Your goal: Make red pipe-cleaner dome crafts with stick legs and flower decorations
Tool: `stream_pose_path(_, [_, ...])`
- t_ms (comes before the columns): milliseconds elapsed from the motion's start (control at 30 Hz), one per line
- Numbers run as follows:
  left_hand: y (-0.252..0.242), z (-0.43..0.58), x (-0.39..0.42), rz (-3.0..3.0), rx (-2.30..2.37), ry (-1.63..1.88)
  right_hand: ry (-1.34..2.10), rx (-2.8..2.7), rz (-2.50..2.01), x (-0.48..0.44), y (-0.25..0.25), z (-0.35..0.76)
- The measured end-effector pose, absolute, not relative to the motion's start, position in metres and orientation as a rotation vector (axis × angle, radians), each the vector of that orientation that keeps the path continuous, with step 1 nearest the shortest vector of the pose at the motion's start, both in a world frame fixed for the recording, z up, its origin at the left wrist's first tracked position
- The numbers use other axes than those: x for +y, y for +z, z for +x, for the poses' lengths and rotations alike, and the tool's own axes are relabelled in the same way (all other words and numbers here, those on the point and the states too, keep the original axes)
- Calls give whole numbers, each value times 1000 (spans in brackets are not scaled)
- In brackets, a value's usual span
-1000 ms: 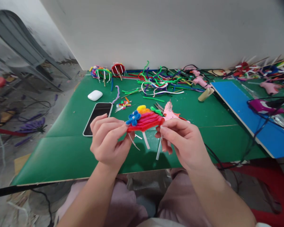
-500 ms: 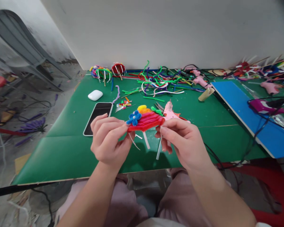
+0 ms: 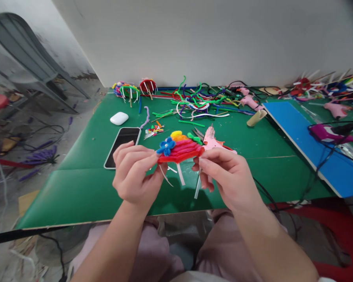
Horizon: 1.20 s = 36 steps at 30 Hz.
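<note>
Between my two hands is a small pipe-cleaner umbrella top (image 3: 184, 150), banded in red, pink and orange, with blue, yellow and green fuzzy flowers on it. My left hand (image 3: 139, 172) pinches its left edge by the blue flower (image 3: 166, 146). At the right edge, my right hand (image 3: 225, 172) closes thumb and fingers on the red rim. White strips (image 3: 181, 174) hang below it, one of them beside my right fingertips. Just behind, a pink glue gun (image 3: 211, 138) lies on the green table (image 3: 76, 176), partly covered by my right hand. Scissors blades (image 3: 198, 133) show beside it.
A phone (image 3: 120, 139) and white case (image 3: 119, 118) lie at left. Loose pipe cleaners (image 3: 194, 102) pile along the back, near finished umbrella-like pieces (image 3: 130, 93). A cardboard tube (image 3: 256, 117) stands near a blue board (image 3: 306, 145). Black cables cross the right side.
Almost nothing differs. Both hands keep their hold on the umbrella top, and the view has shifted very slightly.
</note>
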<state>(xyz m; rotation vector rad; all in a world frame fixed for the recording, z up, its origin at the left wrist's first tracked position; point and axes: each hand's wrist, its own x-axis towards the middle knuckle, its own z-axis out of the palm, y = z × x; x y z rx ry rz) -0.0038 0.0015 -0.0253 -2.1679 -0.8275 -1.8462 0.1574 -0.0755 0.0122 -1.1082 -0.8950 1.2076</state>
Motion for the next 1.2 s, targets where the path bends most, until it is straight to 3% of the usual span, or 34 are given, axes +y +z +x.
stream_pose_path(1200, [-23, -13, 6, -1934, -761, -1999, 1451, -1060, -982, -80, 4, 154])
